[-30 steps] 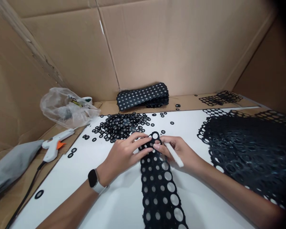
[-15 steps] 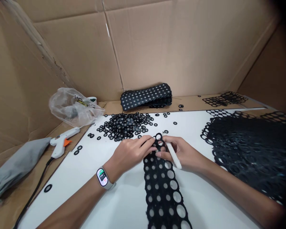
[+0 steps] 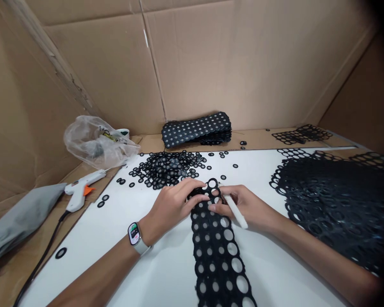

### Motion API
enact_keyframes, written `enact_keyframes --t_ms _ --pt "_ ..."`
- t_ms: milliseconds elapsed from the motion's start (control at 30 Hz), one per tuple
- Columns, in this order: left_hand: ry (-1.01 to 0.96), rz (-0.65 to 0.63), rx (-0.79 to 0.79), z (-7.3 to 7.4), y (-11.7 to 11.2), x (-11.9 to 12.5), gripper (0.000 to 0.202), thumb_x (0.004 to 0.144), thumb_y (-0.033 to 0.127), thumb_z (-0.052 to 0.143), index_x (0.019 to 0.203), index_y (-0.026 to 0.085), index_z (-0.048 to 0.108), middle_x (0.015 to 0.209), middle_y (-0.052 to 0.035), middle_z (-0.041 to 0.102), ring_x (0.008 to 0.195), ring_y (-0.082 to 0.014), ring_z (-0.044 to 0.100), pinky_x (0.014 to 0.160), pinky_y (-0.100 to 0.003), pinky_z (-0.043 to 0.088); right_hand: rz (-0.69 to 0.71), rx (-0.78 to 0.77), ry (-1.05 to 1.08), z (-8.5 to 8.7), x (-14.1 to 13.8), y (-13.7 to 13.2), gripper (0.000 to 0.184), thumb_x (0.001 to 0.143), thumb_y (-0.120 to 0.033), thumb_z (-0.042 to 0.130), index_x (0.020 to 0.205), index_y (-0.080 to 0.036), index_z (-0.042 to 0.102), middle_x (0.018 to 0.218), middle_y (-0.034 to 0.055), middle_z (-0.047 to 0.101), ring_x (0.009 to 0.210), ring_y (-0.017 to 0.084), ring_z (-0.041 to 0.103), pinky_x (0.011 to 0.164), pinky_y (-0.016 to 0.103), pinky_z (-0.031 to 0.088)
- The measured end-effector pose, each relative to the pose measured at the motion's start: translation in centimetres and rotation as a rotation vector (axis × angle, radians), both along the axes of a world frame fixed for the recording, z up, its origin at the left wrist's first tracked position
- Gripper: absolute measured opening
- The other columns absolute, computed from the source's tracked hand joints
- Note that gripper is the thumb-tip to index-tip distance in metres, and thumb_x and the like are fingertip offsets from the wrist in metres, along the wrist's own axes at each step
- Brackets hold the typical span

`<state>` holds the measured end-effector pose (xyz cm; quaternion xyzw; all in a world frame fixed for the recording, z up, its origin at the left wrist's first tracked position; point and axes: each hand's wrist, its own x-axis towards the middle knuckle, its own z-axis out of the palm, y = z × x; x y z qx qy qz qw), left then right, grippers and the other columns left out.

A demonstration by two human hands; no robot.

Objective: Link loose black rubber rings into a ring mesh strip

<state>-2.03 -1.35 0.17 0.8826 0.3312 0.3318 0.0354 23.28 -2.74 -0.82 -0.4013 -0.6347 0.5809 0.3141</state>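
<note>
A long black strip full of round holes lies lengthwise on the white board, its far end between my hands. The holes in its right column are larger than the others. My left hand grips the far end from the left, thumb on top and fingers curled over the edge. From the right, my right hand pinches the strip's edge with thumb and forefinger. That same hand carries a slim white pen-like stick, slanting down toward me; its tip by the fingers is hard to make out.
Loose black rings are heaped behind my left hand. A stack of dotted black strips sits at the back. Black perforated sheets pile up on the right. A glue gun, grey pouch and plastic bag lie left.
My left thumb and fingers have spread further apart over the strip's far end, and the hand sits slightly higher. The right hand with the white stick has barely moved.
</note>
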Motion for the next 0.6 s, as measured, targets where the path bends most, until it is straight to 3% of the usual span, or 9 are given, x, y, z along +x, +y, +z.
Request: enact_keyframes --t_ms 100,233,367,600 --pt "-0.075 0.007 -0.096 -0.1 0.0 0.0 0.022 0.108 0.036 0.069 0.127 0.023 0.071 0.12 -0.0026 0.081 0.08 -0.0133 0.076 0.072 -0.027 0.06 -0.001 0.005 -0.009 0.1 0.0 -0.3 0.028 0.091 -0.042 0.086 0.096 -0.018 0.073 0.077 -0.003 0.053 0.069 0.014 0.049 0.063 0.027 0.036" --pt "-0.139 -0.061 -0.11 0.1 0.0 0.1 0.017 0.107 0.029 0.07 0.12 0.023 0.078 0.126 -0.0035 0.082 0.11 -0.0182 0.079 0.074 -0.025 0.062 -0.029 0.071 0.011 -0.1 -0.4 -0.4 0.027 0.093 -0.044 0.084 0.093 -0.018 0.075 0.083 -0.0001 0.06 0.075 0.016 0.051 0.067 0.028 0.039" --pt "-0.114 -0.08 -0.142 0.3 -0.1 0.2 0.021 0.105 0.028 0.071 0.123 0.023 0.081 0.125 -0.0042 0.083 0.096 -0.0178 0.081 0.068 -0.027 0.063 -0.067 0.15 0.026 -0.4 -0.7 -0.6 0.022 0.096 -0.042 0.082 0.097 -0.02 0.078 0.093 0.0022 0.07 0.086 0.02 0.058 0.076 0.029 0.044" --pt "-0.077 -0.139 -0.308 1.4 -0.5 0.2 0.02 0.109 0.029 0.065 0.117 0.024 0.082 0.115 -0.0025 0.084 0.097 -0.0185 0.079 0.083 -0.03 0.062 -0.041 0.241 -0.057 -0.1 -0.6 -0.8 0.022 0.1 -0.042 0.078 0.095 -0.021 0.077 0.086 0.0009 0.07 0.08 0.02 0.059 0.076 0.03 0.043"
